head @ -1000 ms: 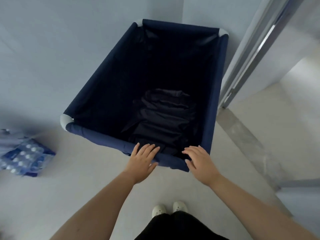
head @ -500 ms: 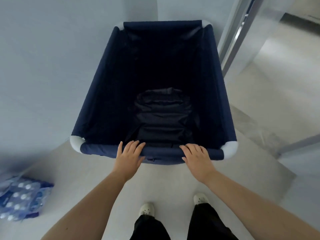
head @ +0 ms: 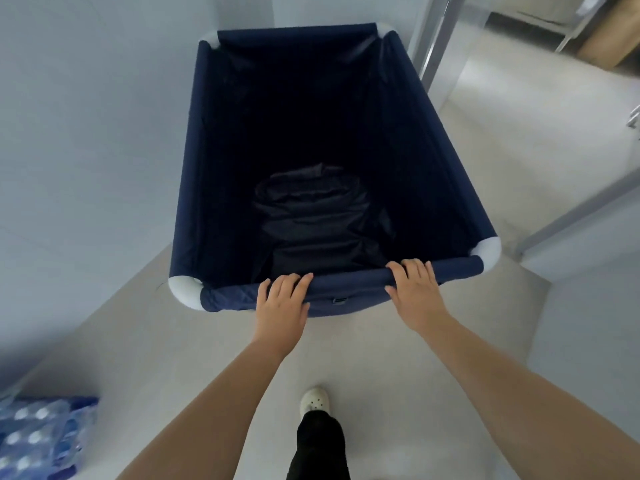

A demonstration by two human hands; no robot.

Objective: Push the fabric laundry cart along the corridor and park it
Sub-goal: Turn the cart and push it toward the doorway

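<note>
Both hands on navy laundry cart [head: 450,150] near rail, left hand [head: 282,303] & right hand [head: 414,289] fingers curled over it

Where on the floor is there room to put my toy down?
Bare floor lies between the shoe and the cart, and right of the cart toward the doorway. It is crowded bottom left, where the pack of water bottles sits by the wall.
</note>
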